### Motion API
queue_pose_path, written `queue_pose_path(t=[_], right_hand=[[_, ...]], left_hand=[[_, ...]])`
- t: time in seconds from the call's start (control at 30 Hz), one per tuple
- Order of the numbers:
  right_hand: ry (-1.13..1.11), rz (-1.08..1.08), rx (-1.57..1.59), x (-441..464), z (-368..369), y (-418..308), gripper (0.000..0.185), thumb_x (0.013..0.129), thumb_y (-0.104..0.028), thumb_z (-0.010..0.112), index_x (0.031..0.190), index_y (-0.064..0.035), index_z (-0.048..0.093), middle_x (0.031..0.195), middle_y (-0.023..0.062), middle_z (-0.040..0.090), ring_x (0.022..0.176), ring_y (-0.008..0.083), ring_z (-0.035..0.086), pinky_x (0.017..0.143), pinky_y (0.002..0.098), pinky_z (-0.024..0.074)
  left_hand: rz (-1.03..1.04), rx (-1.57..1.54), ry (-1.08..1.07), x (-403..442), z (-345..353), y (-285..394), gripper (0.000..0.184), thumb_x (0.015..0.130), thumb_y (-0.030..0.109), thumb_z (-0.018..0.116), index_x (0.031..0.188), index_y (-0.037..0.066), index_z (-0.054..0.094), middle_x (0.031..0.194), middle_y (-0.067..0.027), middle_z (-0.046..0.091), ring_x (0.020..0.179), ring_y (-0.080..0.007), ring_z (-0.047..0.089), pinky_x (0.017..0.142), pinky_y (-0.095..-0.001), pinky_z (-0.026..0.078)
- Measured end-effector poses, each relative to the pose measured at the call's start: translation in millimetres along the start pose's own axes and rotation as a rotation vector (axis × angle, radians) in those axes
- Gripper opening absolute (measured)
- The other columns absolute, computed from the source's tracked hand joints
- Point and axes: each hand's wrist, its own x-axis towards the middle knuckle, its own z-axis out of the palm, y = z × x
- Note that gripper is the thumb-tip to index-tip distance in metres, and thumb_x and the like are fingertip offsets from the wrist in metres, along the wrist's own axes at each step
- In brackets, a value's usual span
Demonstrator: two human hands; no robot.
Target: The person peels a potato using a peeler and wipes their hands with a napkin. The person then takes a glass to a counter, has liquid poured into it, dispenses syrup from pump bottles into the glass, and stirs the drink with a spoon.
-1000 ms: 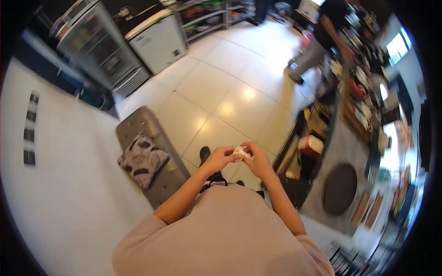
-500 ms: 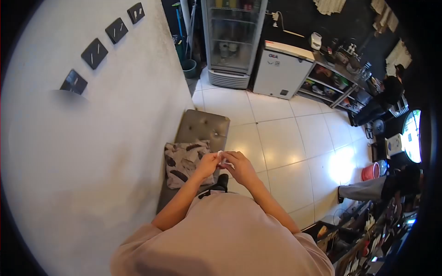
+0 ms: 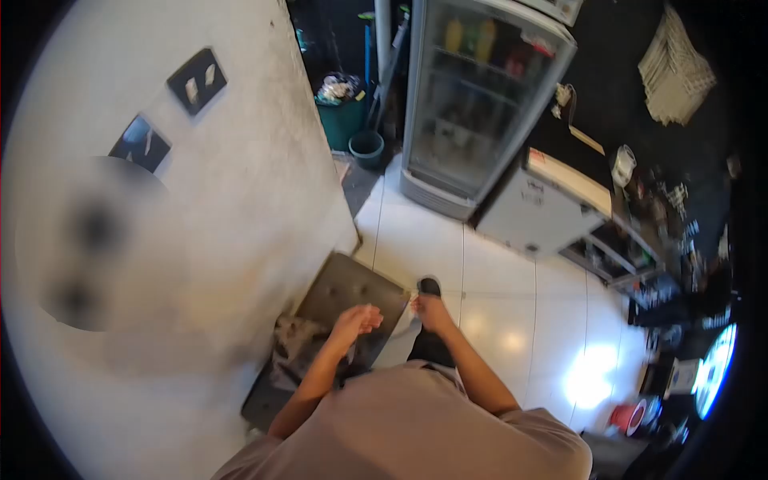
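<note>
My left hand (image 3: 358, 322) is held over the tufted brown bench (image 3: 340, 280), fingers loosely bent and apart, with nothing visible in it. To its right, my right hand (image 3: 430, 313) is closed in a pinch near the bench's corner. A small pale bit shows at its fingertips, too blurred to name. Beneath my left forearm, a patterned cloth item (image 3: 298, 340), perhaps a cushion, lies on the bench. One dark shoe (image 3: 430, 286) of mine is on the floor just beyond my right hand.
The white wall (image 3: 240, 224) runs along the left. A glass-door fridge (image 3: 472, 104) and a white chest freezer (image 3: 536, 204) stand ahead. Green bins, including a small bucket (image 3: 366, 149), sit by the wall's end. A red bucket (image 3: 626, 417) is at the right on the tiled floor (image 3: 500, 320).
My hands were together on a small white thing; now they are apart. The view has turned and moved toward the fridge and bins. One foot has stepped forward.
</note>
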Motion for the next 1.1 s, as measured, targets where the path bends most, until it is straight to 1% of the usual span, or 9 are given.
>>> queue_pose_path(t=[0.27, 0.4, 0.5, 0.6, 0.8, 0.83, 0.87, 1.0, 1.1], right_hand=[[-0.596, -0.351, -0.613, 408, 9, 163, 0.025, 0.082, -0.022, 0.068, 0.101, -0.0105, 0.080, 0.103, 0.0169, 0.077, 0.099, 0.0386, 0.073, 0.088, 0.0501, 0.0570], [0.124, -0.245, -0.162, 680, -56, -10, 0.025, 0.096, -0.016, 0.055, 0.107, -0.0027, 0.074, 0.111, 0.0256, 0.073, 0.102, 0.0430, 0.070, 0.089, 0.0530, 0.0551], [0.051, -0.085, -0.106, 708, -151, -155, 0.111, 0.087, -0.017, 0.078, 0.167, -0.0090, 0.001, 0.161, 0.0422, 0.023, 0.132, 0.0543, 0.054, 0.110, 0.0508, 0.0487], [-0.035, -0.277, -0.155, 739, -99, -114, 0.093, 0.091, -0.021, 0.073, 0.164, -0.0051, 0.019, 0.155, 0.0428, 0.034, 0.133, 0.0543, 0.052, 0.110, 0.0519, 0.0474], [-0.963, -0.629, -0.342, 500, 92, 191, 0.047, 0.098, -0.039, 0.063, 0.128, -0.0036, 0.070, 0.123, 0.0207, 0.073, 0.117, 0.0360, 0.068, 0.101, 0.0500, 0.0522], [-1.608, -0.863, -0.001, 439, 74, 136, 0.043, 0.095, -0.033, 0.070, 0.129, -0.0068, 0.071, 0.122, 0.0130, 0.074, 0.110, 0.0301, 0.071, 0.097, 0.0474, 0.0532], [-1.674, -0.099, -0.139, 355, 20, 68, 0.047, 0.098, -0.039, 0.071, 0.136, -0.0112, 0.069, 0.124, 0.0074, 0.072, 0.109, 0.0219, 0.071, 0.094, 0.0403, 0.0546], [-1.754, -0.294, 0.219, 176, 15, 11, 0.040, 0.104, -0.026, 0.066, 0.139, -0.0060, 0.062, 0.128, 0.0076, 0.069, 0.115, 0.0192, 0.066, 0.102, 0.0351, 0.0510], [-1.671, -0.689, 0.424, 41, -31, -80, 0.034, 0.106, -0.016, 0.060, 0.138, -0.0031, 0.061, 0.133, 0.0106, 0.066, 0.127, 0.0188, 0.060, 0.108, 0.0348, 0.0468]], left_hand=[[0.041, -0.203, 0.346, 164, 73, 71, 0.043, 0.110, 0.037, 0.052, 0.127, 0.000, 0.066, 0.118, -0.0126, 0.073, 0.106, -0.0208, 0.071, 0.094, -0.0351, 0.054], [-0.023, -0.305, 0.385, 204, 103, 91, 0.042, 0.110, 0.039, 0.054, 0.130, 0.005, 0.066, 0.118, -0.0093, 0.074, 0.110, -0.0193, 0.070, 0.097, -0.0339, 0.052], [0.015, -0.285, 0.514, 211, 112, 97, 0.036, 0.110, 0.034, 0.056, 0.125, 0.002, 0.067, 0.109, -0.0083, 0.074, 0.103, -0.0179, 0.070, 0.093, -0.0344, 0.055], [0.018, -0.343, 0.663, 203, 124, 88, 0.030, 0.105, 0.025, 0.065, 0.126, 0.003, 0.067, 0.108, -0.0073, 0.074, 0.101, -0.0168, 0.071, 0.092, -0.0333, 0.056], [0.004, -0.044, 1.188, 169, 144, 58, 0.047, 0.088, 0.042, 0.086, 0.072, 0.003, 0.065, 0.061, -0.0023, 0.061, 0.060, -0.0105, 0.053, 0.057, -0.0313, 0.043], [0.033, -0.117, 1.284, 158, 151, 52, 0.047, 0.088, 0.042, 0.086, 0.072, 0.003, 0.065, 0.061, -0.0023, 0.061, 0.060, -0.0105, 0.053, 0.057, -0.0313, 0.043], [-0.003, -0.059, 1.336, 141, 153, 48, 0.052, 0.087, 0.048, 0.084, 0.069, 0.003, 0.065, 0.059, -0.0044, 0.059, 0.058, -0.0112, 0.053, 0.058, -0.0322, 0.044], [-0.008, -0.135, 1.609, 63, 191, -3, 0.075, 0.098, 0.068, 0.059, 0.065, 0.000, 0.066, 0.055, -0.0090, 0.059, 0.057, -0.0164, 0.061, 0.060, -0.0367, 0.049], [0.236, -0.734, 1.651, -19, 252, -60, 0.069, 0.105, 0.065, 0.048, 0.111, 0.001, 0.073, 0.089, -0.0123, 0.072, 0.084, -0.0262, 0.070, 0.077, -0.0425, 0.055]])
